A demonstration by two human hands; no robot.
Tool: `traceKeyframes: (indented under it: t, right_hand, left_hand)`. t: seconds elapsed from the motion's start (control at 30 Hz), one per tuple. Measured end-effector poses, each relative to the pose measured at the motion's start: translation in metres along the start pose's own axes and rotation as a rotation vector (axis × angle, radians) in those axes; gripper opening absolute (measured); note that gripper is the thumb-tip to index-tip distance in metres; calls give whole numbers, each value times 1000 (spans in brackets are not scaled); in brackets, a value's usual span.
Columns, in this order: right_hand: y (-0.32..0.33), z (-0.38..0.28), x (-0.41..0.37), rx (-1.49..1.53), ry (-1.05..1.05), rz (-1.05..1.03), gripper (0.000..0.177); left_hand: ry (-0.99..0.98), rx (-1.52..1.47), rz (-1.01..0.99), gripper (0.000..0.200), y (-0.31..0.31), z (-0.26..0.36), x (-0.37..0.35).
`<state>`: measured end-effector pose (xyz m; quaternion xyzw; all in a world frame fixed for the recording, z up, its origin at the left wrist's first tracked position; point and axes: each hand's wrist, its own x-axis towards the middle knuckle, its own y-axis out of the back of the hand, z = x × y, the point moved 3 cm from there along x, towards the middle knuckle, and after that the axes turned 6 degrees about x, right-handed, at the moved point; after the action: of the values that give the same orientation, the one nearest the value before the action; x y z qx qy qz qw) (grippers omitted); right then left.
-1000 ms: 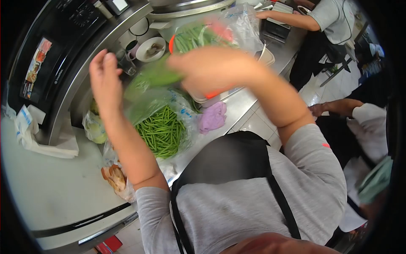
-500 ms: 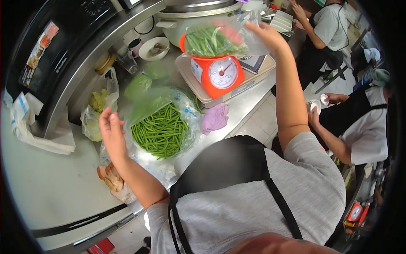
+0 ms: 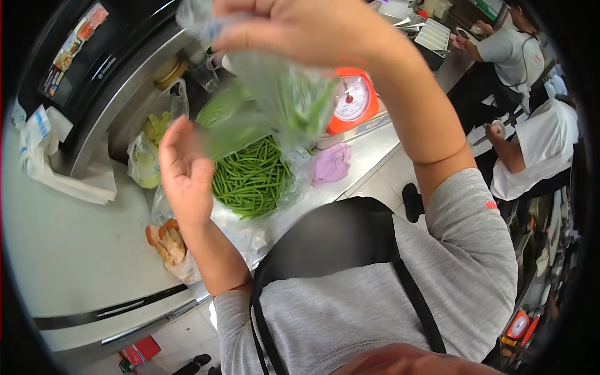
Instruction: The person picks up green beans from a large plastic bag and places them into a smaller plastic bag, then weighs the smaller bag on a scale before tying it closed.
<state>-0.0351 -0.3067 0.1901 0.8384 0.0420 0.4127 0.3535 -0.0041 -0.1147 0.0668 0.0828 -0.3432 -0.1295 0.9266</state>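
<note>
right hand (image 3: 300, 31): fisted, pinching neck of bag (image 3: 275, 81), raised at top of view
bag: clear plastic, beans (image 3: 303, 109) inside, blurred, hanging over pile (image 3: 253, 181)
left hand (image 3: 184, 172): fingers spread, palm open, just beside bag's lower edge; contact unclear
pile: more green beans in open plastic on counter (image 3: 369, 140)
scale (image 3: 352, 100): orange, behind bag
cloth (image 3: 331, 165): purple, right of pile
co-workers (image 3: 531, 144): far right, well apart
</note>
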Motion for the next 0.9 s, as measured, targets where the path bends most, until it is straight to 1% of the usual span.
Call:
traceKeyframes:
  t: [0.03, 0.07, 0.1, 0.17, 0.23, 0.27, 0.33, 0.37, 0.43, 0.47, 0.5, 0.53, 0.57, 0.63, 0.67, 0.73, 0.77, 0.8, 0.83, 0.87, 0.9]
  right_hand:
    - [-14, -1, -5, -129, 0, -33, 19]
    - [-29, 2, -10, -150, -5, -117, 18]
    - [-45, 6, -17, -172, -11, -199, 17]
    - [-76, 9, -33, -132, 97, -253, 17]
    - [-97, 16, -42, -62, 52, -252, 15]
    - [-99, 18, -42, 48, -77, -284, 17]
    - [-95, 36, -54, 250, -70, -12, 20]
    - [-104, 48, -64, 326, -97, -21, 21]
    - [-121, 70, -83, 477, -156, -35, 24]
    - [-132, 75, -87, 452, -194, -137, 22]
    - [-142, 77, -91, 432, -234, -242, 20]
    - [-144, 82, -92, 435, -302, -180, 15]
    - [-140, 82, -83, 401, -211, -46, 11]
    - [-117, 63, -64, 409, -152, 100, 9]
    - [-108, 53, -58, 394, -31, 159, 9]
    - [-93, 37, -61, 358, 198, 280, 9]
    - [-106, 52, -70, 324, 64, 165, 9]
    - [-130, 76, -86, 288, -70, 48, 8]
    - [-147, 93, -96, 246, -196, -67, 8]
    - [-146, 97, -97, 253, -197, -58, 12]
    - [-143, 101, -97, 254, -196, -50, 18]
  left_hand:
    - [-51, 52, -19, 60, -1, 4, 1]
    - [-58, 67, -90, 74, -4, 0, 1]
    - [-83, 68, -12, 63, -11, -9, -8]
    - [-33, 43, -328, 38, -25, -13, -15]
    - [62, -5, -235, 22, -33, -18, -26]
    - [112, -31, -193, 16, -34, -23, -33]
    - [213, 30, -152, 11, -22, -47, -47]
    - [261, 62, -124, 10, -17, -55, -50]
    - [244, -52, -86, 11, -24, -54, -50]
    - [238, -107, -65, 11, -26, -54, -51]
    - [223, 14, -42, 11, -23, -56, -46]
    - [213, 141, -16, 10, -18, -62, -35]
    - [207, 273, 13, 10, -12, -64, -30]
    - [109, 185, 131, 11, 5, -34, -22]
    - [47, 142, 193, 12, 11, -23, -17]
    - [-99, 225, 120, 11, 9, -17, -19]
    - [-163, 260, 81, 11, 6, -16, -23]
    - [277, 348, -102, 10, 0, -51, -33]
    - [223, 409, -103, 10, -2, -66, -44]
    - [151, 475, -103, 11, -4, -67, -42]
    - [112, 394, -73, 11, -5, -68, -37]
